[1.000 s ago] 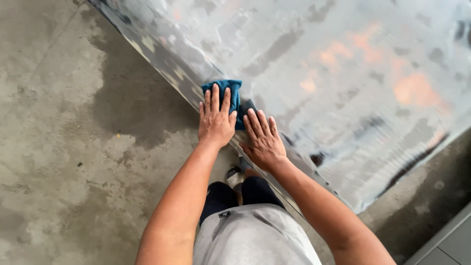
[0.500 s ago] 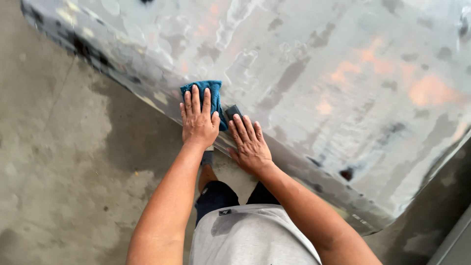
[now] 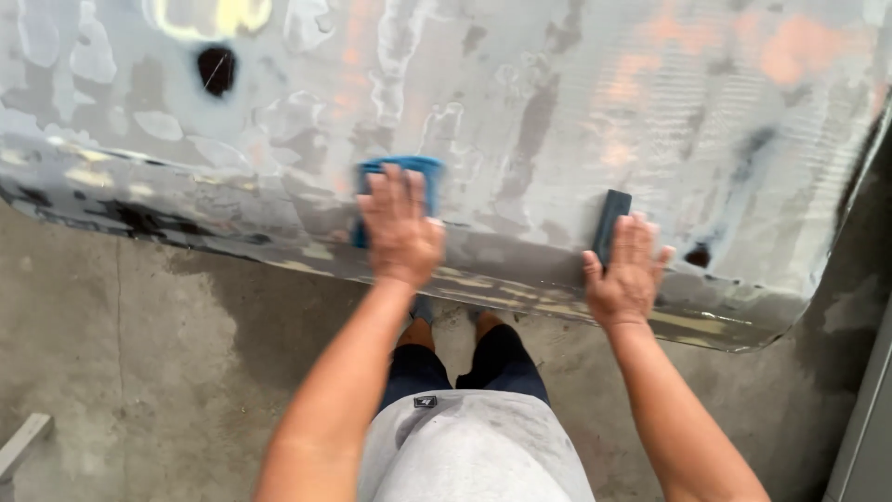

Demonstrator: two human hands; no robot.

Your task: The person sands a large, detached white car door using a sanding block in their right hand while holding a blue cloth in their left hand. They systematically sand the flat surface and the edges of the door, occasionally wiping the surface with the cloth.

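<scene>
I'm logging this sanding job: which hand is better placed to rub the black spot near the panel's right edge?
The right hand. It presses a dark sanding block beside that black spot, while the left hand holds a blue cloth farther away.

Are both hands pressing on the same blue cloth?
No: only the left hand lies on the blue cloth, while the right hand rests apart on a dark block against the grey panel.

blue cloth mostly hidden under left hand, dark block partly covered, panel cropped
</scene>
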